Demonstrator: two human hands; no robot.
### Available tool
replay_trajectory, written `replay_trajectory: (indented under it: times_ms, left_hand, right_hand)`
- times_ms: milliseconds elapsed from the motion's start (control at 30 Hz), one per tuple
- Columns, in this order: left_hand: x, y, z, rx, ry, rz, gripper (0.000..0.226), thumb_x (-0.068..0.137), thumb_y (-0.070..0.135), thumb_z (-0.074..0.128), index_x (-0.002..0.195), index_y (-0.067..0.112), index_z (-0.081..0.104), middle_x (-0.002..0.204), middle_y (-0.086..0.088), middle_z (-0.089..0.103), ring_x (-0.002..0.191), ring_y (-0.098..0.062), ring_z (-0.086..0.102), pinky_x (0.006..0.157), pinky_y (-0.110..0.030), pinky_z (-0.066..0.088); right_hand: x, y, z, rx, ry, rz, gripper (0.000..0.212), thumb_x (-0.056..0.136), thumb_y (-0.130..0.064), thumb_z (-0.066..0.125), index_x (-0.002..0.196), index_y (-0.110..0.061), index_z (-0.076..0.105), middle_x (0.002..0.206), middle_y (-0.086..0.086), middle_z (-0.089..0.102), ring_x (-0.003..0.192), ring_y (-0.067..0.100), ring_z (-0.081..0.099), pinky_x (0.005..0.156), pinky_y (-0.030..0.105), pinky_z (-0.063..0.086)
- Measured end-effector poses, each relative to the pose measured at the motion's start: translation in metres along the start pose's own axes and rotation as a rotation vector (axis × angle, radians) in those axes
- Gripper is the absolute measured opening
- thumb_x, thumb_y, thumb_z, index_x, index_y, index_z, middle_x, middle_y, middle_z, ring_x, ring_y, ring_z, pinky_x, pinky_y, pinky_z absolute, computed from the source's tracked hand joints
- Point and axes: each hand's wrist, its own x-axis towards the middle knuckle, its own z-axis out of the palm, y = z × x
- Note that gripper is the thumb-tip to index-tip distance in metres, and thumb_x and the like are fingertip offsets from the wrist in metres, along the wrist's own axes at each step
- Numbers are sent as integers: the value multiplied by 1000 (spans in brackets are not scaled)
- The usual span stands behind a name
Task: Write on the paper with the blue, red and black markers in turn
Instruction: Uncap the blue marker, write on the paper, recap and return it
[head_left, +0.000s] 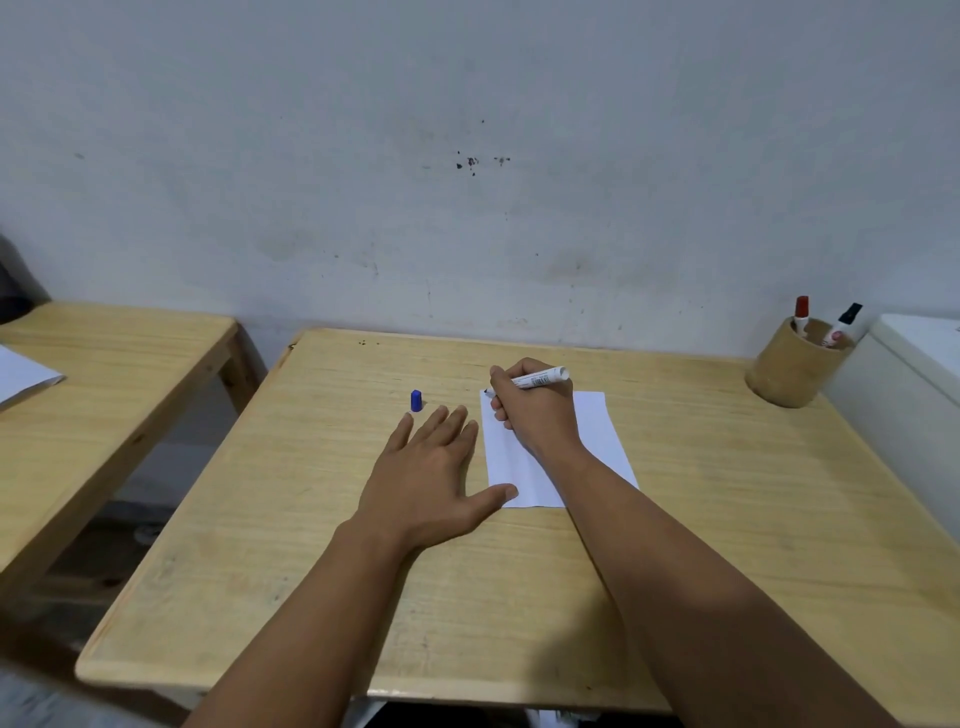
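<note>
On the wooden worktop (675, 519), the right hand (535, 410) has its grip closed around an uncapped marker (540, 379), tip at the far left corner of the white paper (597, 431). Flat and spread, the left hand (431, 478) lies with its thumb on the paper's near left edge. Upright just beyond its fingertips stands a blue cap (416, 400). Red (801, 314) and black (842, 326) markers stand in a holder (789, 369) at the far right.

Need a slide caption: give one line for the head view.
Right hand holds uncapped marker over paper; left hand flat beside blue cap.
</note>
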Motion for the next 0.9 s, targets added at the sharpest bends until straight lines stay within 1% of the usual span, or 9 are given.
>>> replay_trajectory:
  times_ms: [167, 300, 433, 567, 667, 700, 767, 833, 900]
  left_hand:
    - [-1, 1, -1, 17, -16, -12, 103, 84, 88, 28, 161, 21, 28, 172, 3, 17, 159, -13, 6, 129, -46, 5]
    - [-1, 1, -1, 13, -15, -10, 103, 83, 88, 28, 161, 21, 29, 171, 4, 18, 159, -13, 6, 129, -46, 5]
    - [0, 1, -2, 11, -19, -13, 102, 84, 88, 29, 161, 21, 30, 171, 4, 18, 159, -13, 6, 129, -47, 5]
    - [0, 0, -1, 8, -14, -13, 102, 84, 88, 30, 161, 21, 29, 171, 4, 18, 159, -12, 6, 129, -46, 4]
    - [0, 0, -1, -4, -4, -12, 102, 83, 88, 30, 161, 22, 29, 171, 5, 18, 159, -12, 6, 129, -46, 5]
    - [0, 0, -1, -5, -3, -11, 102, 83, 88, 30, 161, 22, 29, 171, 4, 18, 159, -12, 6, 129, -46, 5]
    - [0, 1, -2, -9, -2, -6, 101, 83, 88, 32, 159, 22, 33, 171, 4, 21, 159, -13, 9, 129, -47, 7]
    - [-1, 3, -3, -50, 35, 1, 90, 83, 85, 40, 148, 22, 51, 164, 4, 38, 154, -17, 27, 126, -47, 20]
    - [0, 3, -5, -129, 243, 17, 65, 85, 73, 56, 122, 20, 68, 134, 3, 64, 127, -21, 55, 106, -45, 45]
  right_hand:
    - [1, 1, 0, -35, 9, -7, 30, 91, -34, 78, 79, -7, 71, 70, 7, 79, 61, 22, 75, 64, 33, 61]
    - [1, 0, 1, -47, -9, -29, 30, 92, -32, 78, 76, -8, 71, 69, 6, 78, 59, 15, 72, 61, 30, 59]
    - [1, 0, 1, -72, -17, -47, 29, 92, -31, 79, 76, -8, 73, 73, 10, 78, 59, 14, 72, 61, 30, 58]
    - [1, 1, 1, -100, -28, -56, 27, 88, -31, 77, 67, -17, 71, 70, 7, 78, 60, 17, 73, 65, 37, 61]
    - [1, -1, 2, -101, -27, -17, 24, 80, -31, 72, 59, -21, 67, 68, 8, 77, 67, 30, 77, 70, 49, 65]
    - [1, -1, 1, -85, -26, -9, 24, 80, -30, 71, 59, -20, 67, 68, 9, 77, 68, 33, 77, 69, 49, 65]
    - [1, -1, 1, -1, -8, 5, 26, 86, -26, 74, 65, -14, 67, 71, 14, 77, 62, 28, 73, 64, 42, 61]
    - [2, -1, 0, 73, 16, 13, 30, 91, -24, 77, 77, -1, 65, 73, 19, 76, 57, 20, 68, 59, 34, 56]
    - [1, -2, -1, 108, 19, 17, 34, 93, -25, 79, 82, 4, 64, 69, 15, 74, 53, 15, 65, 54, 29, 53]
